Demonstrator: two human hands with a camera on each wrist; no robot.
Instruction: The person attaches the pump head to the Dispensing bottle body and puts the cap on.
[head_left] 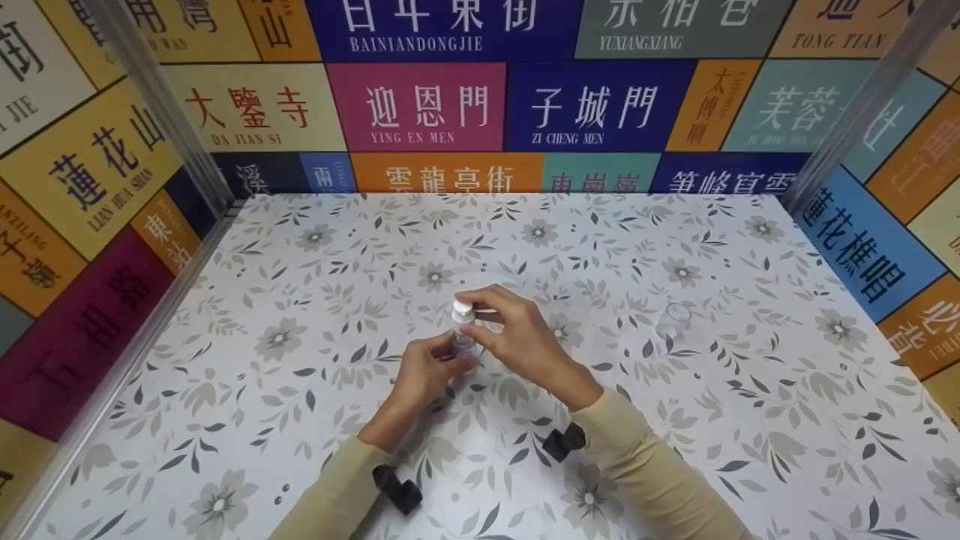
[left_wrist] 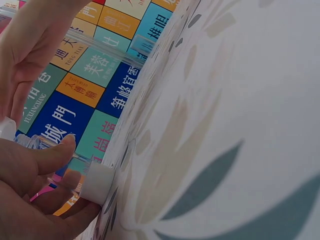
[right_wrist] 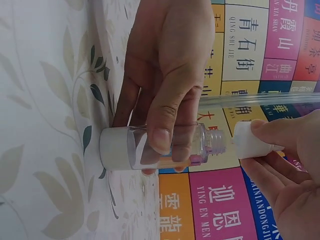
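Observation:
A small clear bottle (right_wrist: 187, 145) with a white base (right_wrist: 115, 149) stands on the flowered table (head_left: 300, 420). My left hand (head_left: 452, 357) grips its body, thumb across the front. My right hand (head_left: 474, 318) pinches a white cap (right_wrist: 250, 141) just off the bare threaded neck (right_wrist: 216, 142), with a narrow gap between them. In the head view the cap (head_left: 463, 310) sits right over the bottle (head_left: 464, 339) at the table's middle. The left wrist view shows the base (left_wrist: 98, 182) on the table beside my left hand's fingers (left_wrist: 47, 157).
A clear plastic cover (head_left: 675, 318) stands on the table to the right of my hands. Walls of coloured sign panels (head_left: 420, 105) close in the left, back and right sides. Black wrist mounts (head_left: 564, 440) sit on both forearms.

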